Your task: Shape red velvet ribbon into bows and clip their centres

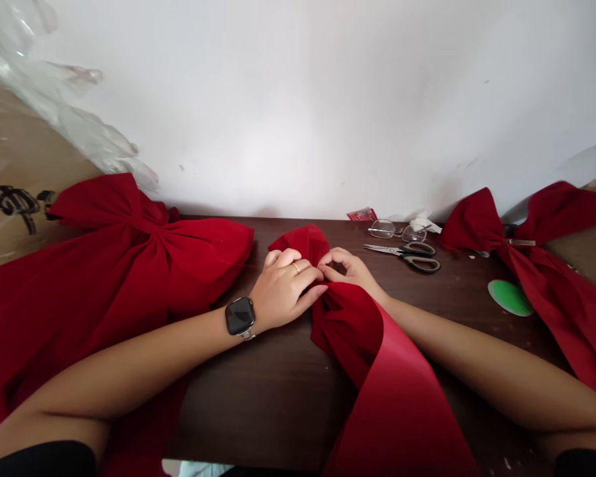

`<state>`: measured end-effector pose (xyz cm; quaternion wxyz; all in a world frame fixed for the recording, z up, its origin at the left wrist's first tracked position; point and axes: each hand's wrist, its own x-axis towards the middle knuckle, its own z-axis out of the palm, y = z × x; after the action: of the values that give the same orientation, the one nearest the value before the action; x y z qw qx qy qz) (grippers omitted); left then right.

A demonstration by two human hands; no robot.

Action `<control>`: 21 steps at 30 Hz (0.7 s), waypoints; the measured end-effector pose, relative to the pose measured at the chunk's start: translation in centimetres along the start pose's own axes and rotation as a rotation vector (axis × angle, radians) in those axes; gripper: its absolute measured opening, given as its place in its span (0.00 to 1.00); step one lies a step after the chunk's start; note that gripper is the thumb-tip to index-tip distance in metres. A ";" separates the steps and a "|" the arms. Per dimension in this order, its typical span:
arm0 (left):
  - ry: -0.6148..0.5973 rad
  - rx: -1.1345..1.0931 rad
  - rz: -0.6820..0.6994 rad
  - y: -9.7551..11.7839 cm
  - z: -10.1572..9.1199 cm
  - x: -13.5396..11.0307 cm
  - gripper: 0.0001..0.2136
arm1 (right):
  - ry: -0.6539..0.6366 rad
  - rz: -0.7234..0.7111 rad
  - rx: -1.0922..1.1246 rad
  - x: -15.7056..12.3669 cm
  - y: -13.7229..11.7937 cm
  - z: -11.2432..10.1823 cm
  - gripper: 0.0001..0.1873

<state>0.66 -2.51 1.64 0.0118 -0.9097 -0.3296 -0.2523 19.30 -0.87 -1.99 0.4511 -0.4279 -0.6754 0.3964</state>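
A wide red ribbon (397, 384) runs from the table's front edge up to both hands, where it is gathered into a pleated pinch. Its folded end stands up beyond my fingers. My left hand (291, 285), with a watch on the wrist and a ring, is closed on the gathered part from the left. From the right, my right hand (350, 271) pinches the same gather between thumb and fingertips. The fingertips of the two hands meet there, and the exact spot they grip is partly hidden.
A large red bow (144, 232) lies at the left, another bow (506, 245) with a metal clip at the right. Scissors (407, 255), eyeglasses (397, 230), a small red packet (361, 214) and a green disc (510, 297) lie on the dark table (258, 397). A white wall stands behind.
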 end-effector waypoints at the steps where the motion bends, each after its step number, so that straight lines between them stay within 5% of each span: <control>1: 0.005 0.042 0.028 -0.1 0.1 0.1 0.14 | -0.004 0.009 0.007 0.0 -0.1 0.0 0.06; 11: -0.006 0.061 0.276 1.0 0.5 -0.2 0.14 | 0.031 0.166 0.277 0.7 -1.5 -0.6 0.06; 21: -0.122 -0.196 -0.061 1.1 -0.3 -0.1 0.07 | -0.070 0.169 0.551 0.3 -2.9 -1.2 0.08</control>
<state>1.10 -3.48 1.97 -0.1051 -0.9096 -0.3312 -0.2278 19.77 -1.30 1.12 0.4919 -0.3300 -0.5195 0.6158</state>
